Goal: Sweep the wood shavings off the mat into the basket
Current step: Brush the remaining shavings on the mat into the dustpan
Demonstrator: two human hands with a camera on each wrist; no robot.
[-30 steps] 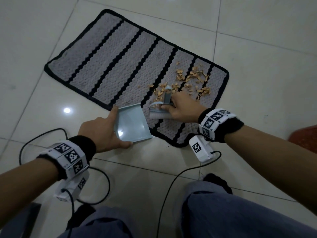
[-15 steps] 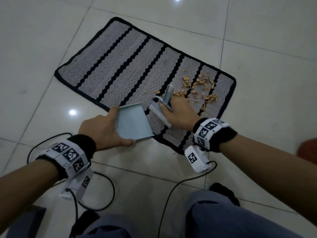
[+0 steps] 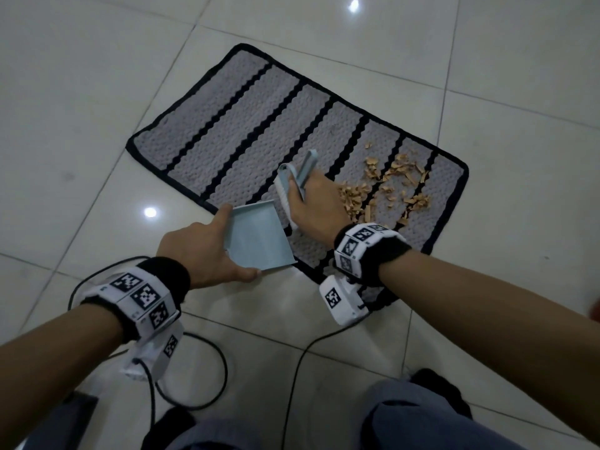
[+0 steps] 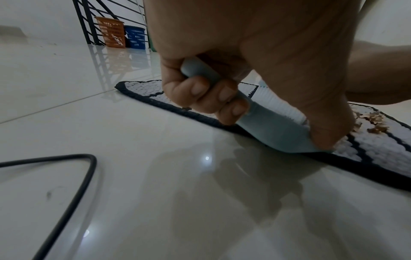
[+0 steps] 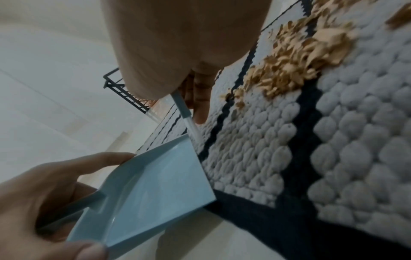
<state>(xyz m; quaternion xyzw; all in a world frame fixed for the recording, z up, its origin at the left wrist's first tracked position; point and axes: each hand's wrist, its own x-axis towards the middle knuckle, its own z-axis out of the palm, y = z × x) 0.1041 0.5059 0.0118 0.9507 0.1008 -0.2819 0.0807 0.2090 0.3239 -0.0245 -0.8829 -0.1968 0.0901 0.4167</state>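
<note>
Right hand (image 3: 311, 203) grip wrapped tight round brush (image 3: 293, 186): long axis diagonal across mat (image 3: 246, 131), bristles toward dustpan (image 3: 256, 238). Shavings (image 3: 383, 186) on mat's right end. Left hand (image 3: 198, 251) grips dustpan handle, mouth on mat's near edge.

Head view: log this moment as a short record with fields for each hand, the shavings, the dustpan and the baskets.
left hand: grips the dustpan handle
right hand: grips the brush
dustpan: empty, front edge on the mat
wood shavings: all on the mat, to the right of the brush
baskets: orange basket and blue basket far off by the railing
</note>
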